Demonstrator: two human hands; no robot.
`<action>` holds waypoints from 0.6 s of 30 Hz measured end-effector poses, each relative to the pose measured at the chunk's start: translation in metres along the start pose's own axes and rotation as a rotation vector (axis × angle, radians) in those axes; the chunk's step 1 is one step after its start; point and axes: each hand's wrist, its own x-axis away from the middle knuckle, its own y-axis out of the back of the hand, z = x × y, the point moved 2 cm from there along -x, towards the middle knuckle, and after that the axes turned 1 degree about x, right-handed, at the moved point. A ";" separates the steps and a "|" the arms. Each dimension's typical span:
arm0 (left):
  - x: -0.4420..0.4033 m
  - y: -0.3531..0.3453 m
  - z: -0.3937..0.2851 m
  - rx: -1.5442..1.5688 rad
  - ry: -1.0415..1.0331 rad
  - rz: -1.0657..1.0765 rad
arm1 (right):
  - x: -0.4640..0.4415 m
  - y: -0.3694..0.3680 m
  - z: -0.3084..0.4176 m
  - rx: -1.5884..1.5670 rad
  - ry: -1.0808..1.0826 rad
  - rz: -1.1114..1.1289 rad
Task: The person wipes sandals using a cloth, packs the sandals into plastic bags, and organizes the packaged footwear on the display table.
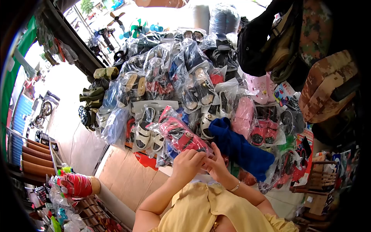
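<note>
Both hands meet at the near edge of a pile of bagged footwear. My left hand (188,163) has its fingers closed on the lower end of a clear plastic bag with red and black sandals (184,137). My right hand (217,164) pinches the same bag's end beside it, fingertips close to the left ones. The bag slants up and left over the pile. White sandals (143,133) in plastic lie to its left. A dark blue cloth (241,147) is draped over the footwear to its right.
Pink clogs (259,89) and pink slippers (243,116) lie at the pile's right. Camouflage bags (328,87) hang at the upper right. A red cord spool (79,185) and brown rolls (36,160) stand at the left. Cardboard (127,170) covers part of the floor.
</note>
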 end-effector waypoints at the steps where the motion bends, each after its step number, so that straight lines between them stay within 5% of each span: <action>1: 0.005 -0.005 -0.003 0.005 -0.003 0.008 | 0.002 0.002 -0.003 0.000 -0.017 0.003; 5: 0.012 -0.026 -0.015 0.059 -0.095 0.079 | -0.024 0.004 -0.021 -0.348 0.107 -0.001; 6: 0.013 -0.024 -0.010 0.069 -0.078 0.072 | -0.019 -0.017 -0.007 0.007 0.208 -0.073; 9: 0.016 -0.018 -0.002 0.081 -0.038 0.091 | -0.031 -0.010 0.002 -0.071 0.203 0.102; 12: 0.025 -0.009 0.023 0.634 0.313 0.365 | -0.031 -0.002 0.012 0.027 0.303 0.011; 13: 0.050 -0.038 0.076 0.720 0.534 0.036 | -0.033 0.005 0.006 0.050 0.294 -0.078; 14: 0.038 -0.028 0.069 0.653 0.470 0.020 | -0.031 -0.001 0.010 0.062 0.320 -0.081; 15: 0.034 -0.034 0.073 0.686 0.687 -0.269 | -0.031 0.003 0.005 0.063 0.311 -0.078; 17: 0.034 -0.052 0.092 1.205 1.190 -0.234 | -0.035 0.015 -0.006 0.124 0.283 -0.136; 18: 0.040 -0.083 0.102 1.432 1.226 -0.125 | -0.035 0.013 -0.009 0.205 0.351 -0.224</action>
